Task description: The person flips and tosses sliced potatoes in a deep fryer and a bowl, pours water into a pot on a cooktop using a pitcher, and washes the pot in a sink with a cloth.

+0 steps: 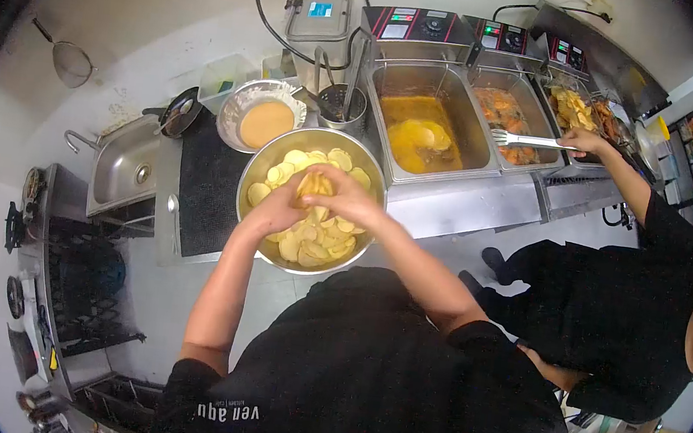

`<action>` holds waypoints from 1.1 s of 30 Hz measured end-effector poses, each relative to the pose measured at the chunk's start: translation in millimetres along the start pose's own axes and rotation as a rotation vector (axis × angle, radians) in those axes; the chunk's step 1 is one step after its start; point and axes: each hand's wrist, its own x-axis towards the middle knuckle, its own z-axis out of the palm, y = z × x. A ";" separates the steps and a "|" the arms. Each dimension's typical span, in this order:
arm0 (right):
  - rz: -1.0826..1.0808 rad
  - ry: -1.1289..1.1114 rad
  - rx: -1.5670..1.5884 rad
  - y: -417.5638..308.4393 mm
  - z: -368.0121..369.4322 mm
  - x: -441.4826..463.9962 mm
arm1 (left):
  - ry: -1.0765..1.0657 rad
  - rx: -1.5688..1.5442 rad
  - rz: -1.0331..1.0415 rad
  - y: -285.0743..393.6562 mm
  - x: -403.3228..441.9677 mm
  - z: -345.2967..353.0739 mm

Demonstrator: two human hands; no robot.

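Steel counter (pixel 161 204) nr fryers (pixel 429 177): L hand (pixel 281 206) & R hand (pixel 347 198) grasping yellow slices (pixel 316 186) btwn them, over metal bowl (pixel 374 173).

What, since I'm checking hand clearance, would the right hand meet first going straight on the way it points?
The right hand would likely first meet the yellow slices bunched between it and the left hand; it seems to touch them, though depth is unclear.

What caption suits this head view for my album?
Left hand and right hand hold pale yellow slices over a steel bowl; a co-worker's hand holds a metal utensil over the middle fryer.
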 end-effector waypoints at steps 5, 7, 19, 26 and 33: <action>0.030 0.129 -0.147 -48.3 -81.9 -23.4 | -0.143 0.042 0.162 83.3 55.9 11.0; -0.032 0.189 -0.229 -44.1 -126.3 -20.3 | -0.132 0.129 0.149 102.6 97.3 27.1; 0.149 0.298 -0.570 -5.1 -233.8 12.2 | 0.036 0.210 0.388 98.4 240.8 99.6; 0.103 0.181 -0.926 -77.1 -50.9 -53.3 | 0.040 0.147 0.392 61.3 52.8 -31.2; 0.409 0.134 -1.154 70.9 26.2 37.0 | 0.239 0.391 0.138 -107.9 -20.7 -19.8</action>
